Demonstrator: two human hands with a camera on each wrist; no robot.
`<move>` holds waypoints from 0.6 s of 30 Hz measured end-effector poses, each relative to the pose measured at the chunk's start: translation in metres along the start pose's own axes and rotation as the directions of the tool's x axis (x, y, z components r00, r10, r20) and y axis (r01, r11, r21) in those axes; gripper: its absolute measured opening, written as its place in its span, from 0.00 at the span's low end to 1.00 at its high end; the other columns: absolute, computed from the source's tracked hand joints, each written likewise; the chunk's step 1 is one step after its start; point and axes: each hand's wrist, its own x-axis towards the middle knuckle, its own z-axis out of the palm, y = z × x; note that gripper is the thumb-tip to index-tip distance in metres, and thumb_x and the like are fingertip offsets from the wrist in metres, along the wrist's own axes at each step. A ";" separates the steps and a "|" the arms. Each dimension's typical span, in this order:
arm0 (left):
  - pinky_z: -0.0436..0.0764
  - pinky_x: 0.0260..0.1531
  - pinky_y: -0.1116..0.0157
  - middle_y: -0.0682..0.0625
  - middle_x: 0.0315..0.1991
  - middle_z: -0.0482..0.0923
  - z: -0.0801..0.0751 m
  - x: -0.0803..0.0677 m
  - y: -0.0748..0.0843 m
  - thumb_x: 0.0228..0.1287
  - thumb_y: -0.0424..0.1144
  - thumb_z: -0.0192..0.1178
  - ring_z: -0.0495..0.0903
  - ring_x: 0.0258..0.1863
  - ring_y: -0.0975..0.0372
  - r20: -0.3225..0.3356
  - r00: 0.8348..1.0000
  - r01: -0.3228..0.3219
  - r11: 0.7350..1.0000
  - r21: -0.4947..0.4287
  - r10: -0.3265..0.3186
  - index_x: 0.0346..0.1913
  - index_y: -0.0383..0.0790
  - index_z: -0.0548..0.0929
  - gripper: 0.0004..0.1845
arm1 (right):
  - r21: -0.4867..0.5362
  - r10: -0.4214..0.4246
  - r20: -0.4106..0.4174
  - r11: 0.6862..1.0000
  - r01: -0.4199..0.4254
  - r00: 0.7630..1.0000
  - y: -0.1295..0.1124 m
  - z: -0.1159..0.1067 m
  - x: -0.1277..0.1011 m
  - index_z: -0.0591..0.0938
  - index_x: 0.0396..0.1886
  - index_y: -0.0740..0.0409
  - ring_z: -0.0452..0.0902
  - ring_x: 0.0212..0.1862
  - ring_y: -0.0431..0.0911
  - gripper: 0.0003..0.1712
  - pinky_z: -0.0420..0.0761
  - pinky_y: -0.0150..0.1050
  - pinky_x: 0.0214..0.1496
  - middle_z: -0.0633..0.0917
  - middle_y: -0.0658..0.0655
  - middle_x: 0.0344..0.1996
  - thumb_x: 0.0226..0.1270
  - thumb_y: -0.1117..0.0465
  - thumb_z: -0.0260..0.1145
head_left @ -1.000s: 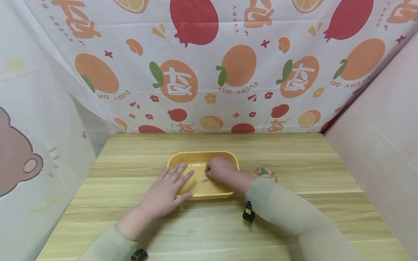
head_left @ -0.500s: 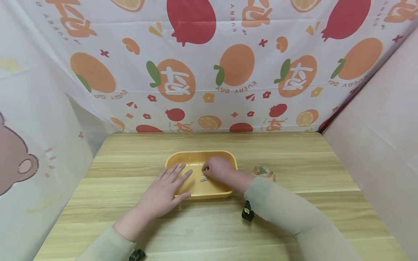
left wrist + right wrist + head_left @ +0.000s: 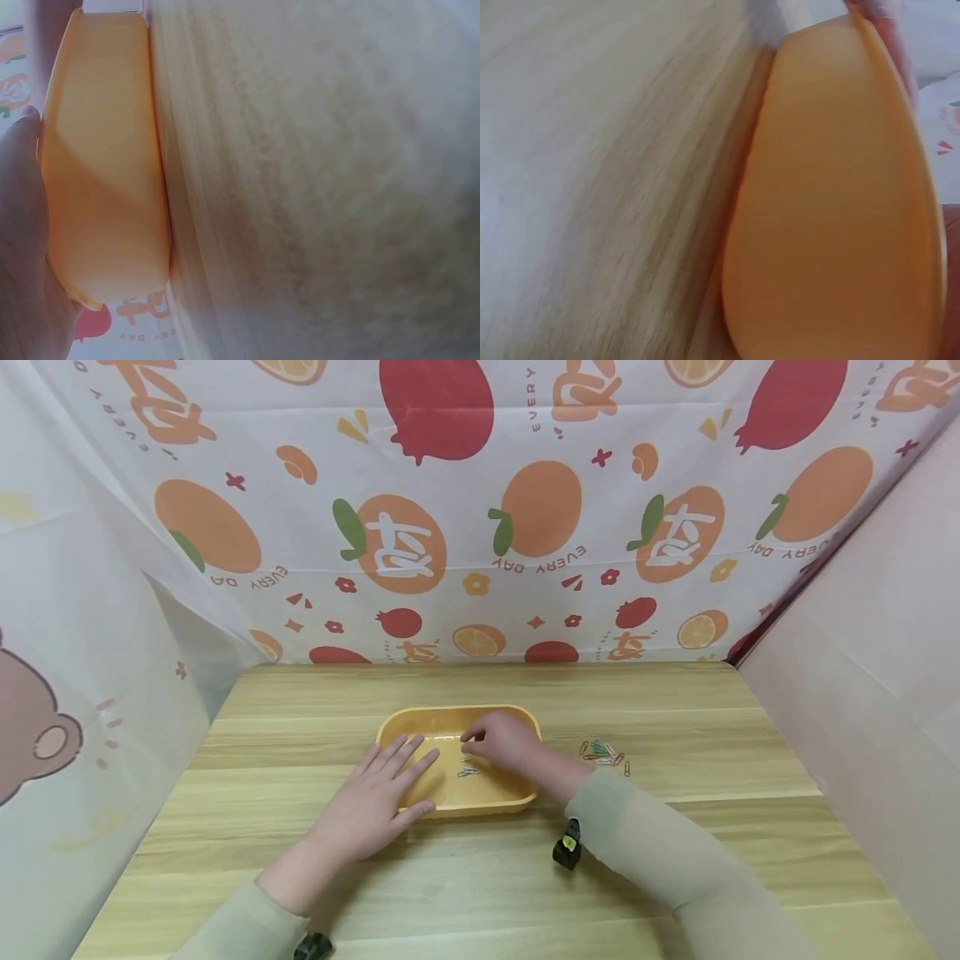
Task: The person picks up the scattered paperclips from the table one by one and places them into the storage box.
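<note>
A shallow yellow plastic tray [image 3: 472,811] stands on the wooden table in the head view. My left hand [image 3: 371,806] lies with spread fingers over its left rim; the left wrist view shows that hand [image 3: 22,225] along the rim beside the outer wall [image 3: 109,165]. Inside the tray, a few small paper clips [image 3: 468,772] lie near the middle. Just above and beyond them is my right hand [image 3: 504,742], thumb and forefinger parted, with nothing visible between them. The tray wall [image 3: 832,195] hides most of that hand in the right wrist view.
A loose heap of coloured paper clips [image 3: 606,753] lies on the table [image 3: 480,893] right of the tray, close to the right forearm [image 3: 558,774]. A fruit-print cloth [image 3: 480,527] hangs behind the table, with pale cloth walls on both sides.
The right thumb and forefinger have gone from pinched together to parted, and the hand has shifted slightly up over the clips. The left hand stays on the rim. The whole head view drifts slightly.
</note>
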 end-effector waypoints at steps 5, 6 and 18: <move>0.48 0.74 0.45 0.47 0.79 0.51 0.000 0.000 0.000 0.72 0.65 0.47 0.49 0.77 0.49 0.025 1.000 0.014 1.000 0.001 -0.014 0.78 0.54 0.57 0.38 | 0.056 0.036 -0.049 0.998 -0.033 0.998 0.000 -0.004 -0.003 0.90 0.44 0.44 0.77 0.36 0.37 0.11 0.78 0.33 0.43 0.86 0.40 0.34 0.65 0.49 0.70; 0.47 0.74 0.45 0.48 0.79 0.51 0.000 0.000 0.001 0.72 0.66 0.46 0.48 0.77 0.49 0.029 0.999 0.015 1.000 0.002 -0.015 0.78 0.55 0.57 0.38 | 0.074 0.045 -0.056 0.996 -0.041 0.997 0.000 -0.005 -0.005 0.90 0.44 0.44 0.77 0.36 0.38 0.11 0.78 0.33 0.41 0.85 0.40 0.33 0.65 0.49 0.70; 0.47 0.75 0.45 0.47 0.79 0.51 0.000 0.000 0.001 0.72 0.66 0.45 0.48 0.77 0.49 0.031 0.999 0.015 1.000 0.005 -0.015 0.78 0.54 0.57 0.38 | 0.373 0.144 -0.209 0.926 -0.057 0.967 0.013 -0.018 -0.033 0.89 0.49 0.48 0.75 0.36 0.45 0.16 0.78 0.38 0.35 0.82 0.46 0.33 0.64 0.49 0.71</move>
